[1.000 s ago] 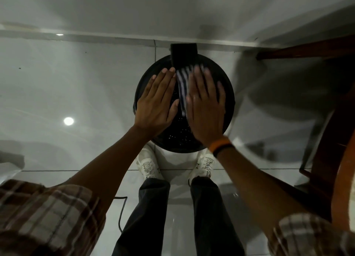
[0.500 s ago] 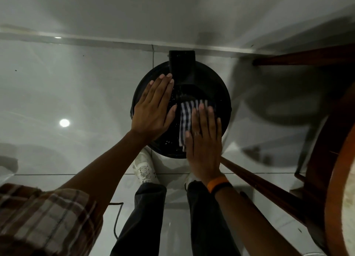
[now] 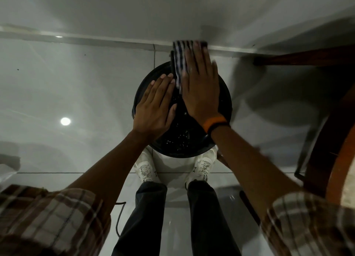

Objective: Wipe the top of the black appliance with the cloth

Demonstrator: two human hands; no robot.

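A round black appliance (image 3: 184,140) stands on the tiled floor right in front of my feet, seen from above, its glossy top speckled with droplets. My left hand (image 3: 153,106) lies flat on the left part of the top, fingers together, holding nothing. My right hand (image 3: 201,86) presses flat on a striped black-and-white cloth (image 3: 179,61), which sticks out past my fingertips over the appliance's far edge and back handle. Most of the cloth is hidden under my palm.
A white wall with a skirting board (image 3: 96,38) runs just behind the appliance. Dark wooden furniture (image 3: 326,131) stands to the right. A black cable (image 3: 119,217) lies on the floor by my left leg. My white shoes (image 3: 146,169) touch the appliance's near side.
My right hand has pushed the cloth from the near middle of the top away to the far edge. My left hand has stayed in place on the left side.
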